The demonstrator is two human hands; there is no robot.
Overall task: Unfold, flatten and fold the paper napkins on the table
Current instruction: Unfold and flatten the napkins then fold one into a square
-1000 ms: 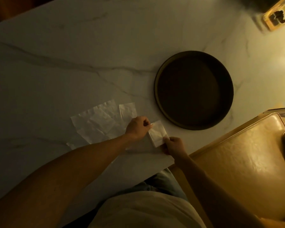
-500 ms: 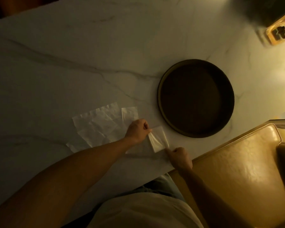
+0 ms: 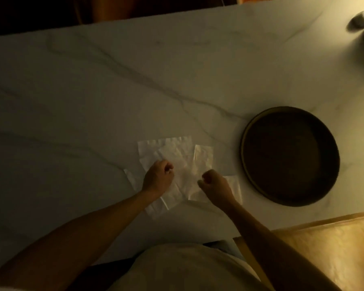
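progress: judged partway. thin white crinkled paper napkins [image 3: 174, 156] lie spread and overlapping on the pale veined marble table [image 3: 93, 91], several sheets already opened out but creased, edges uneven; none reads as a neat finished fold.
left to do: by my reading, smoothing the opened sheets and folding them, since corners stick out at different angles.
landmark: dark round shallow tray [image 3: 290, 156], sitting on the table with nothing visible in it.
napkins: just left of the tray, apart from its rim, near the table edge closest to the person.
left hand [image 3: 158, 177]: resting on the left part of the napkin pile, farther from the tray; fingers curled into a loose fist, knuckles up. it seems to pinch paper at the fingertips, but the dim light leaves that unsure.
right hand [image 3: 215, 184]: between the left hand and the tray, over the pile's right part; fingers curled under, thumb tucked by the forefinger. whether paper is nipped there i cannot tell.
paper versus fingers: napkin sheets lie under both fists and in the open strip between them; one sheet edge [image 3: 234, 185] pokes out on the tray side of the right hand.
other: tan leather chair seat [image 3: 324, 248] below the tray.
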